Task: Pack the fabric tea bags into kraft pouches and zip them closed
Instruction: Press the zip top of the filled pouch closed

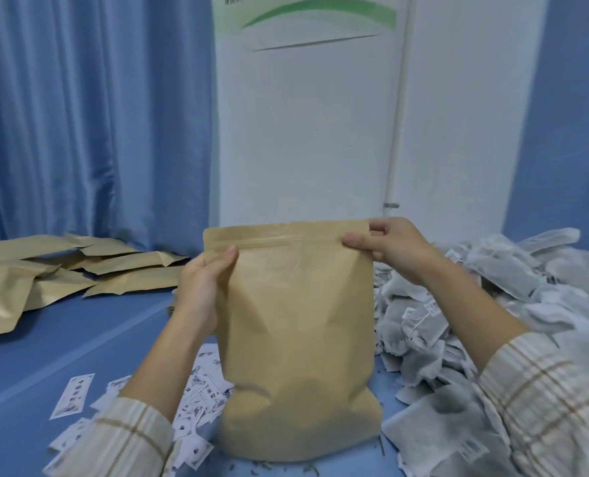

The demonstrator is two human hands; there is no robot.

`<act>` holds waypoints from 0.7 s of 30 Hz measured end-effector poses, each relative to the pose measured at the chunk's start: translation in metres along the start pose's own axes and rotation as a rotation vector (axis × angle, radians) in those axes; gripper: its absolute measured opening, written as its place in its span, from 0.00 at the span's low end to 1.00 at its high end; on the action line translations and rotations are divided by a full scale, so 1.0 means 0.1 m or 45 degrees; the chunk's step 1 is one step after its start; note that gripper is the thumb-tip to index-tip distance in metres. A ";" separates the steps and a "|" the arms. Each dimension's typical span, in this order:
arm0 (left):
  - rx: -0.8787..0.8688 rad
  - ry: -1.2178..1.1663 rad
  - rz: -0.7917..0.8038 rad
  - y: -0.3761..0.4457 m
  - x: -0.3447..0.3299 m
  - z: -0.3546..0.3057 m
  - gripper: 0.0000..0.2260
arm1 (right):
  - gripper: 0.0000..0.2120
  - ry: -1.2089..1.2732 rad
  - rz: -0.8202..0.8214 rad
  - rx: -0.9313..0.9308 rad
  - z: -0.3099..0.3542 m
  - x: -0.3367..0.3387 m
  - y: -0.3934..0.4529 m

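Upright kraft pouch point(296, 339) pinched at its zip between left hand point(203, 287) and right hand point(396, 246).

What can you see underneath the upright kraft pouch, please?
The kraft pouch stands on the blue table, its base overlapping printed paper labels. Anything directly beneath or inside it is hidden.

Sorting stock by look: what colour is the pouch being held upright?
Plain kraft tan, unprinted; the pouch shows best in the head view.
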State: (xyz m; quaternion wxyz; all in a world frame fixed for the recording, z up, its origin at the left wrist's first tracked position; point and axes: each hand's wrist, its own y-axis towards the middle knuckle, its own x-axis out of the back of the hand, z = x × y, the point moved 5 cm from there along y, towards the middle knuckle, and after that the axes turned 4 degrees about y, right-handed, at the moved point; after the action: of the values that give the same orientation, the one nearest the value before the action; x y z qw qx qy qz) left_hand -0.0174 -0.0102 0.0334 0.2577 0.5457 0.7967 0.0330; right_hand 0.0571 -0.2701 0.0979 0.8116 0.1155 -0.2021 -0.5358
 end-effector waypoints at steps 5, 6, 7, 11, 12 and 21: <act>-0.081 -0.037 0.002 -0.03 -0.05 0.12 0.04 | 0.18 0.126 -0.223 -0.121 -0.21 0.02 -0.05; -0.104 -0.011 -0.014 -0.03 -0.05 0.12 0.05 | 0.17 0.094 -0.307 -0.083 -0.21 0.04 -0.05; -0.128 0.032 -0.035 -0.02 -0.05 0.11 0.05 | 0.14 0.067 -0.361 -0.048 -0.22 0.05 -0.04; -0.242 0.315 -0.142 -0.01 -0.02 0.01 0.08 | 0.14 -0.215 -0.279 -0.040 -0.15 -0.01 -0.04; -0.286 0.356 -0.165 -0.02 -0.03 -0.02 0.08 | 0.17 -0.401 -0.273 0.000 -0.10 -0.02 -0.03; -0.533 0.500 -0.172 -0.22 -0.40 -0.16 0.20 | 0.26 -1.717 -0.654 0.721 0.60 -1.16 0.06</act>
State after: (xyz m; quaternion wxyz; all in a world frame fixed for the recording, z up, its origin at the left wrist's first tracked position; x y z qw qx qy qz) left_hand -0.0327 -0.0506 0.0545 0.2071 0.4094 0.8418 0.2844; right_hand -0.0046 -0.1598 0.1303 0.3030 0.0105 -0.7487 -0.5895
